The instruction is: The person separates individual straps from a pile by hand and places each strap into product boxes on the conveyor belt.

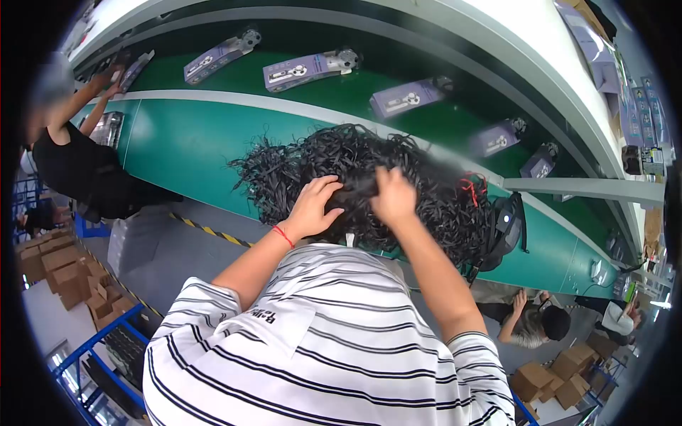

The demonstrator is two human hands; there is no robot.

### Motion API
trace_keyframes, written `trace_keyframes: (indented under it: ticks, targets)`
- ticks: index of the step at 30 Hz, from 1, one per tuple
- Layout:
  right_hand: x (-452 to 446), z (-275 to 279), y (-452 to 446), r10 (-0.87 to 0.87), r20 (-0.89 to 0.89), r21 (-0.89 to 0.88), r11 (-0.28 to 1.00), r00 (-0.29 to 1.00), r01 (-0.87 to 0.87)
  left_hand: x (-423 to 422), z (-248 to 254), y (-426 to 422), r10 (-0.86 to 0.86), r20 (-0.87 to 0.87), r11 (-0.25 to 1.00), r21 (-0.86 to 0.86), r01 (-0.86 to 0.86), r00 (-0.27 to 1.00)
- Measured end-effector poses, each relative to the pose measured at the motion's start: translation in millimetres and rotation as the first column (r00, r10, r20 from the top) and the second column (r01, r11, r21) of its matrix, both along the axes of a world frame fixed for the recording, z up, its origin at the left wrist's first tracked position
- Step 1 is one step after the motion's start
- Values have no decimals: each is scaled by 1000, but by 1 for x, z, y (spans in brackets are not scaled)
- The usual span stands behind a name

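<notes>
A large tangled pile of thin black straps [334, 153] lies on the green tabletop in front of me. My left hand [310, 207] rests at the near side of the pile, its thumb and fingers apart, with the fingertips touching the strands. Just to its right, my right hand [393, 197] reaches into the middle of the pile. Motion blurs its fingers, so whether a strap is between them does not show. Blurred dark strands lie between the two hands. A red cord [472, 186] sits on the pile's right end.
Several purple boxes [297, 72] lie on the green conveyor belt [241, 89] beyond the table [181, 145]. A black bag [506, 231] adjoins the pile's right end. At left, a person [71, 163] handles a box; another person [536, 319] is at right. Cardboard boxes [60, 266] stand behind.
</notes>
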State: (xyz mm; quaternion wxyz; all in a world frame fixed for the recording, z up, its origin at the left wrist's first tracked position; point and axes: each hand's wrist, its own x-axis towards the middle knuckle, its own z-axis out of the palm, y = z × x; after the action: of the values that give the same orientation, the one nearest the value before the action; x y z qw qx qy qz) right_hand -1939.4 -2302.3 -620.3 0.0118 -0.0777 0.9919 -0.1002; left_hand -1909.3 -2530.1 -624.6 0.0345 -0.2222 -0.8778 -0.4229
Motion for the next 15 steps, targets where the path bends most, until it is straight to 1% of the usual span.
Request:
trace_keyframes:
  ticks: [1, 2, 3, 4, 5, 6, 7, 8, 9, 10, 11, 12, 13, 14, 15]
  targets:
    - [-25, -16, 14, -56, 76, -21, 998, 995, 58, -8, 2, -4, 27, -48, 1000, 10, -26, 998]
    - [-43, -24, 27, -112, 157, -39, 992, 981, 120, -14, 3, -10, 35, -57, 999, 13, -34, 998]
    - [-56, -18, 37, -205, 329, -44, 972, 922, 231, -20, 1, -13, 76, -79, 997, 21, -74, 994]
    - [-65, -12, 41, -285, 488, -27, 940, 825, 341, -24, -1, -18, 115, -100, 993, 31, -113, 988]
    - [-71, -22, 49, -284, 485, -23, 941, 827, 336, -26, -5, -22, 156, -122, 988, 42, -152, 980]
    - [-75, -35, 52, -268, 538, -30, 941, 799, 336, -26, -9, -25, 159, -122, 987, 47, -154, 980]
    - [-76, -53, 57, -251, 587, -37, 941, 770, 335, -24, -16, -27, 88, -80, 996, -1, -88, 993]
    - [-79, -59, 57, -234, 632, -44, 941, 739, 336, -26, -20, -29, 18, -36, 999, -45, -20, 999]
    - [-78, -42, 51, -236, 626, -41, 942, 743, 333, -29, -21, -32, -50, 9, 995, -86, 51, 999]
    - [-72, -14, 40, -223, 548, -65, 949, 806, 307, -32, -16, -34, -49, 4, 996, -80, 50, 999]
    - [-66, 15, 27, -204, 462, -89, 958, 863, 274, -34, -11, -30, 27, -19, 999, -33, -27, 999]
    - [-59, 32, 17, -200, 457, -86, 960, 867, 267, -36, -5, -24, 105, -37, 994, 15, -105, 994]
    - [-48, 44, 10, -182, 202, -109, 972, 962, 207, -35, -3, -21, 183, -45, 982, 62, -180, 982]
    - [-35, 53, 5, -153, -66, -119, 982, 986, 145, -35, -1, -17, 187, -44, 981, 61, -184, 981]
    - [-26, 58, -1, -152, -68, -121, 982, 986, 143, -38, -2, -15, 178, -31, 984, -21, -179, 984]
